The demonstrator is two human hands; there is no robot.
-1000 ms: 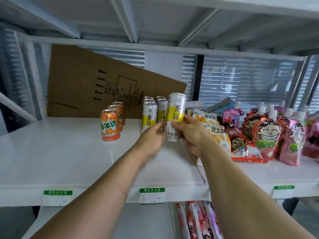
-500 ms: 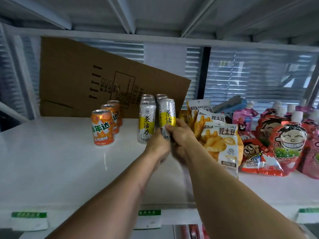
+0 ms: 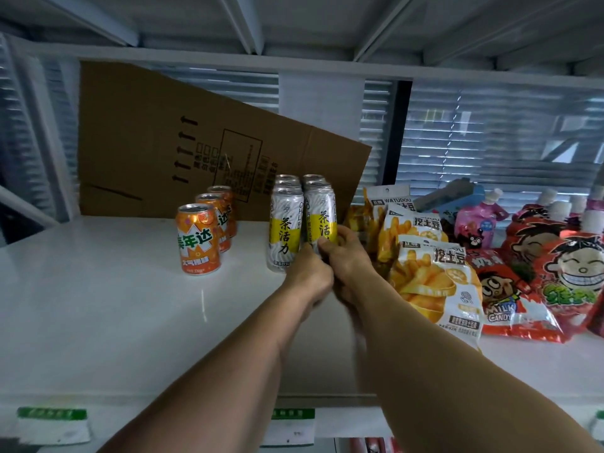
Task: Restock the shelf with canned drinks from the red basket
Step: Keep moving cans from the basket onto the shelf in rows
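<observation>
A tall white-and-yellow can (image 3: 322, 210) stands at the front of the right row of matching cans on the white shelf (image 3: 98, 315). My right hand (image 3: 348, 259) grips its lower part with thumb and fingers. My left hand (image 3: 309, 277) touches the can's base from the left, fingers curled against it. Beside it stands another white-and-yellow can (image 3: 285, 230), with more of them behind. Three orange cans (image 3: 197, 238) line up to the left. The red basket is out of view.
A brown cardboard sheet (image 3: 183, 138) leans against the back behind the cans. Snack bags (image 3: 434, 282) and red candy pouches (image 3: 568, 273) crowd the shelf's right side, close to my right hand. Green price tags (image 3: 52, 415) run along the shelf's front edge.
The can held in the air has come down and forward into the right row, next to the front white-and-yellow can. Both hands followed it to the shelf and stay on it.
</observation>
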